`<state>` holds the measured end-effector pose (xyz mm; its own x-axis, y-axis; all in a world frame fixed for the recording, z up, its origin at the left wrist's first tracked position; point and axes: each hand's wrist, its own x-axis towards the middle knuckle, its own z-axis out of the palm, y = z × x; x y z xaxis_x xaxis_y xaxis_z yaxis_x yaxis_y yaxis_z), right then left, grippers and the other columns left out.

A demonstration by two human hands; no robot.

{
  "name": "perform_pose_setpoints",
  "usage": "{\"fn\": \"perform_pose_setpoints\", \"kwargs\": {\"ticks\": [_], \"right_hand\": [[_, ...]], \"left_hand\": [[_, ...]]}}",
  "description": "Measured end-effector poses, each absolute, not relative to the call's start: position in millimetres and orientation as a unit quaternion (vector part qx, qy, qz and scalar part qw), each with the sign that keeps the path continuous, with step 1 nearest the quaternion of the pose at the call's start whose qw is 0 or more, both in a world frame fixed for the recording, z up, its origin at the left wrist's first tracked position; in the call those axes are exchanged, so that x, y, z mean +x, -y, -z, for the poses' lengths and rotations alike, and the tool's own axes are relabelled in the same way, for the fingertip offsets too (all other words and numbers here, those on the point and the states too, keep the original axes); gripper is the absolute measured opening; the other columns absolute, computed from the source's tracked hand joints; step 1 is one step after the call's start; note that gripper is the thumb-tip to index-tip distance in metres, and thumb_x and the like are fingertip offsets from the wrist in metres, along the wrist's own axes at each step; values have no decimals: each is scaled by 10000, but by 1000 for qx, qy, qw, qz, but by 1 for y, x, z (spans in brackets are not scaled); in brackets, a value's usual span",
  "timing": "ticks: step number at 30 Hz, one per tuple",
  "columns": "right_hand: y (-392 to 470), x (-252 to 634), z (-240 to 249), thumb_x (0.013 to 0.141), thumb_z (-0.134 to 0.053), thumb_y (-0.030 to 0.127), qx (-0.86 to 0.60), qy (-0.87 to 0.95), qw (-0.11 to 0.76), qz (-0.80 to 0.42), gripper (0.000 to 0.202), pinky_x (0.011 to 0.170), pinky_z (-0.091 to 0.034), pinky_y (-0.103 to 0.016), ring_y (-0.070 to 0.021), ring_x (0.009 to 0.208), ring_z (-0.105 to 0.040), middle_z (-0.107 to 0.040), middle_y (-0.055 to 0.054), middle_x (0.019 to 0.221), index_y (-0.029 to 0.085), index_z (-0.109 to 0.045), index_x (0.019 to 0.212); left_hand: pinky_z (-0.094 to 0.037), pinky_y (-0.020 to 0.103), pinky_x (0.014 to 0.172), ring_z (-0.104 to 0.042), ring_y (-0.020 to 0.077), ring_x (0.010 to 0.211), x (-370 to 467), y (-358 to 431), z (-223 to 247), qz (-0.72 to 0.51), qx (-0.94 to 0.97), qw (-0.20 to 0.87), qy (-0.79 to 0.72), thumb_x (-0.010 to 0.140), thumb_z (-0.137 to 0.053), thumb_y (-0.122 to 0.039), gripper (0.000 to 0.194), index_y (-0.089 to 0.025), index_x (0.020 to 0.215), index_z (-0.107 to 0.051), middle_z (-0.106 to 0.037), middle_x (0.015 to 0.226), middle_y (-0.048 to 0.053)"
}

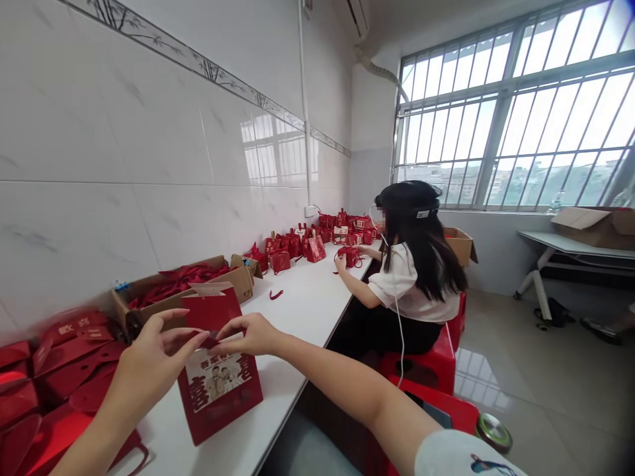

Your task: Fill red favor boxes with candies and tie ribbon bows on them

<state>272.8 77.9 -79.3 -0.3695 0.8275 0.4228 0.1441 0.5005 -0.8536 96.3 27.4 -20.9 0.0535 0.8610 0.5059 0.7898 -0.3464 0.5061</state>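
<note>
A red gift box [221, 390] with a printed picture panel stands upright on the white table, its top flap raised. At its top edge my left hand [153, 357] pinches a small dark red piece, perhaps ribbon, between thumb and fingers. My right hand [248, 335] meets it there from the right, fingertips closed on the same small piece. The fingers hide most of that piece.
Red boxes [64, 390] are piled at the left. Behind the hands is a cardboard box [243, 284] of red ribbons. A loose ribbon [276, 295] lies on the table [307, 297]. Farther along, a seated person [417, 277] handles a red box near finished-looking boxes [315, 248].
</note>
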Motion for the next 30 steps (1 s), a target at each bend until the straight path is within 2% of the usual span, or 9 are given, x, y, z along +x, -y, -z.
{"fn": "perform_pose_setpoints", "kwargs": {"ticks": [3,10,15,20,23,26,30], "right_hand": [[-77,273,77,632,-781,277,-339,737,447,-376,180,662,-412,-211,-120,731,-555,-659,8,759,173,-705,758],[-74,272,72,631,-790,253,-358,746,430,-361,167,593,-380,-182,-86,636,-498,-604,43,661,158,-685,720],[-72,274,66,614,-806,261,-362,766,423,-323,188,562,-345,-168,-75,612,-467,-559,64,610,161,-655,664],[-70,274,65,637,-785,320,-351,789,416,-287,248,543,-321,-178,-69,571,-412,-491,75,556,156,-602,603],[-69,271,66,652,-778,324,-366,777,424,-286,225,565,-341,-179,-76,601,-446,-540,61,601,157,-626,648],[-68,271,65,648,-787,335,-380,771,421,-290,234,582,-357,-177,-80,627,-486,-578,52,642,160,-634,674],[-68,278,60,645,-788,352,-393,767,414,-294,255,577,-351,-175,-76,624,-497,-574,58,634,160,-619,653]], "left_hand": [[-517,254,693,-717,201,825,106,-20,13,-372,736,61,-562,772,-507,-539,492,-255,1165,-430,-756,891,23],[-490,245,670,-695,183,703,115,-20,12,-369,771,37,-518,799,-454,-511,532,-252,1262,-413,-747,882,20],[-499,253,721,-701,190,744,119,-14,9,-386,751,-4,-535,798,-520,-488,546,-275,1280,-374,-738,857,-27],[-505,270,755,-703,211,815,122,-8,10,-388,761,7,-520,828,-509,-463,533,-280,1300,-339,-727,894,-23],[-516,294,807,-688,223,902,119,-6,17,-411,769,0,-490,823,-520,-449,586,-259,1332,-300,-691,1022,14],[-499,343,920,-624,254,1062,112,-3,29,-451,764,-27,-461,809,-554,-465,681,-213,1369,-261,-577,1214,84],[-496,401,961,-579,291,1120,97,0,55,-463,750,-45,-470,807,-536,-508,673,-213,1359,-289,-507,1275,100]]}}
